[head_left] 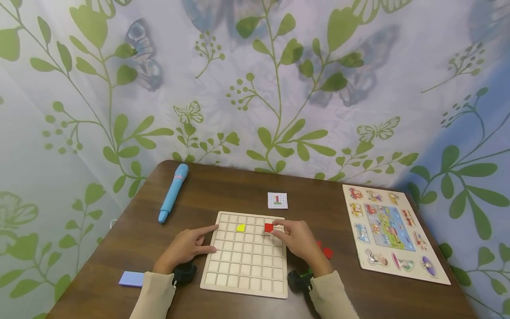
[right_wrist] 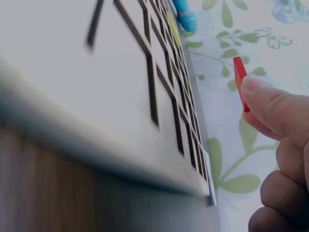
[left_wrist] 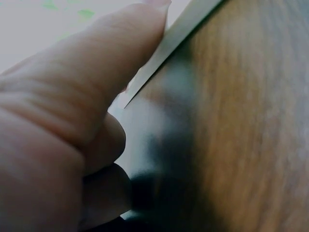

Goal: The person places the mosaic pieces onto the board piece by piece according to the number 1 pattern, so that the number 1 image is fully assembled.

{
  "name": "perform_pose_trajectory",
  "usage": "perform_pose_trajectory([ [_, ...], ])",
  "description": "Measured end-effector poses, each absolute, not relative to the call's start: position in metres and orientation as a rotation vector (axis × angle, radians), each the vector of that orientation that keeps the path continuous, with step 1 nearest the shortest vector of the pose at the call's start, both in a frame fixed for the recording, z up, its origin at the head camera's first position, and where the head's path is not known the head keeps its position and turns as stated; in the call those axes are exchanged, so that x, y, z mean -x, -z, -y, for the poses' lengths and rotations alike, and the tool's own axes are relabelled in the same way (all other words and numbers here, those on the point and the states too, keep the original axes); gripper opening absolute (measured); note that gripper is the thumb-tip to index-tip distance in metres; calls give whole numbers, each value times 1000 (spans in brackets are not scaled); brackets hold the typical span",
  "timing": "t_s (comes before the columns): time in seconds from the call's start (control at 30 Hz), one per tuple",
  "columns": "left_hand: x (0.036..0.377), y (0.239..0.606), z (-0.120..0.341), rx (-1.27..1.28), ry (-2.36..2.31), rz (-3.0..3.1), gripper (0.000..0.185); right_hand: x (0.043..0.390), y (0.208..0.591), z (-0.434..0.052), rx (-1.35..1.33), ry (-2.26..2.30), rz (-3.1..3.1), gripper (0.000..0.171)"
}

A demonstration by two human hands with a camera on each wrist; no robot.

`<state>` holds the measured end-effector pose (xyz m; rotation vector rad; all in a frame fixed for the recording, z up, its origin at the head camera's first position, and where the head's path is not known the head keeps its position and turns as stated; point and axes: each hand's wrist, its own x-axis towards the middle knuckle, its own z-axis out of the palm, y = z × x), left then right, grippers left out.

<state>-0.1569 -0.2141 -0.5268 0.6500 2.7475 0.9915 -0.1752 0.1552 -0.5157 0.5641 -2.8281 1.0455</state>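
Note:
A square wooden grid board (head_left: 243, 269) lies on the table before me. My left hand (head_left: 184, 244) rests at its left edge, with index finger and thumb stretched out against the rim and the other fingers folded. In the left wrist view the thumb (left_wrist: 111, 53) meets the board's edge (left_wrist: 178, 36). My right hand (head_left: 299, 240) pinches a flat red square tile (head_left: 268, 227) between thumb and forefinger. The right wrist view shows the red tile (right_wrist: 240, 83) edge-on, raised above the board. A yellow tile (head_left: 241, 227) lies in an upper cell of the grid.
Behind the board lies a small pattern card (head_left: 277, 200). Red tiles (head_left: 327, 253) lie right of it, partly hidden by my right arm. A picture puzzle board (head_left: 394, 235) is far right; a blue microphone (head_left: 173, 193) and a lilac block (head_left: 131, 279) are left.

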Motion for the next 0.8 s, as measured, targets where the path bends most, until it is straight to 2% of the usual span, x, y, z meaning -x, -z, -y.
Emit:
perform_pose_trajectory([
  [0.8, 158, 534, 215, -646, -958, -2782, 68, 187, 531, -117, -502, -1188, 2768, 25],
])
